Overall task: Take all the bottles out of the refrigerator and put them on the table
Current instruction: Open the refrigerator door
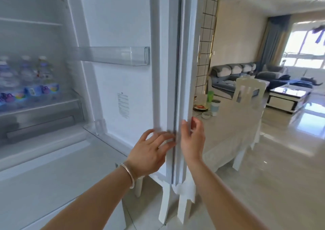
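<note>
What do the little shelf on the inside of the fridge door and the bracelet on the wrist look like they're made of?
The door shelf looks like clear, glossy plastic: the white door lining shows through it and its edges catch light. The bracelet on the left wrist appears to be polished silver-coloured metal, a thin band with a bright sheen; which metal cannot be told.

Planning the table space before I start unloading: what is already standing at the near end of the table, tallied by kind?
Green cup: 1
Pale blue tumbler: 1
Plate: 1
Small white bowl: 1
Total: 4, all on the table.
</note>
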